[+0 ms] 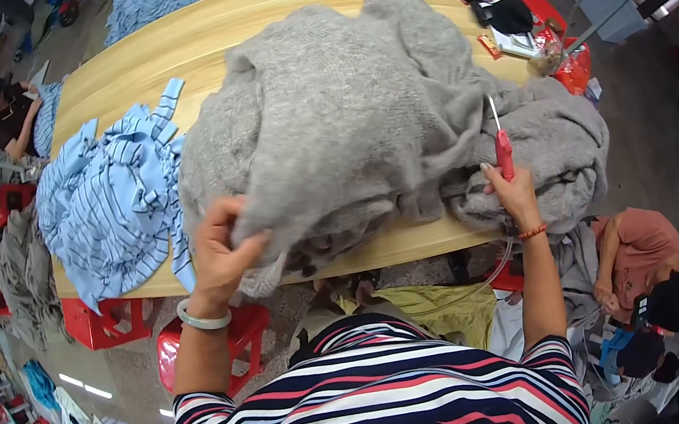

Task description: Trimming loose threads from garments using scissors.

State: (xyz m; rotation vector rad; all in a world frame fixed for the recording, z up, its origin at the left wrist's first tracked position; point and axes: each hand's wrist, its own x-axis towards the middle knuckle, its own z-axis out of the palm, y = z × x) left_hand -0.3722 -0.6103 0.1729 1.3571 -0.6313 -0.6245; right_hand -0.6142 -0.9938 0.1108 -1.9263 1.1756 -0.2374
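Soft bulk that called for a folded edge

The pale wooden table (pixel 145 69) bore a broad heap of grey knit cloth (pixel 338 95) across its middle and near edge. The knit looked soft, limp and grippy, probably weighty in the heap and apt to snag or stretch; a doubled fold seemed the safest hold. At its near left edge, the left hand (pixel 226 242) had thumb and fingers curved apart; whether they pinched cloth, I could not tell. The right hand (pixel 516 193) was clamped around a slim red-handled tool (pixel 505 155)
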